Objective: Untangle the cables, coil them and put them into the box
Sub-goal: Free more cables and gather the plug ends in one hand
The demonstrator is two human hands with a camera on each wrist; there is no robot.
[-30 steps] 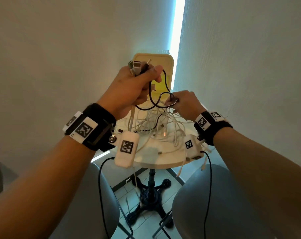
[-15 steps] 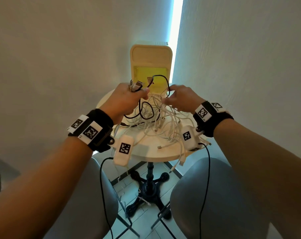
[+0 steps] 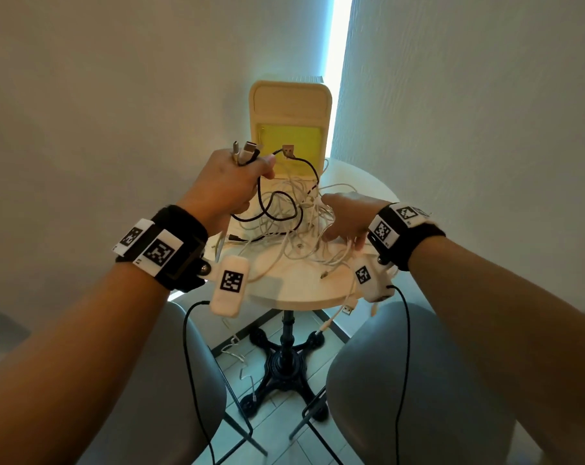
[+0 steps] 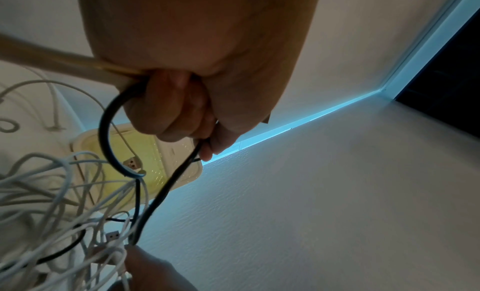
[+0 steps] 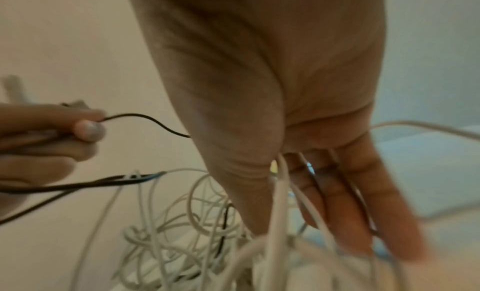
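A tangle of white cables point(image 3: 304, 239) lies on the round pale table point(image 3: 294, 293), with a black cable point(image 3: 267, 209) looped through it. My left hand point(image 3: 230, 182) is raised above the table's left side. It grips the black cable point(image 4: 103, 131) together with several connector ends point(image 3: 246, 151) that stick up from the fist. My right hand point(image 3: 344, 216) reaches down into the white cables point(image 5: 182, 223) with straight fingers point(image 5: 337, 203), strands running between them. The cream box point(image 3: 255, 142) stands open at the table's back, its yellow inside showing.
Two grey chairs point(image 3: 170, 380) point(image 3: 402, 380) flank the table's black pedestal point(image 3: 286, 357). Cable ends point(image 3: 348, 305) hang over the table's front edge, and one white cable point(image 3: 244, 364) trails to the tiled floor. Pale walls stand close on both sides.
My left hand has come down from in front of the box lid. My right hand let go of the black loop it pinched and dropped into the white cables.
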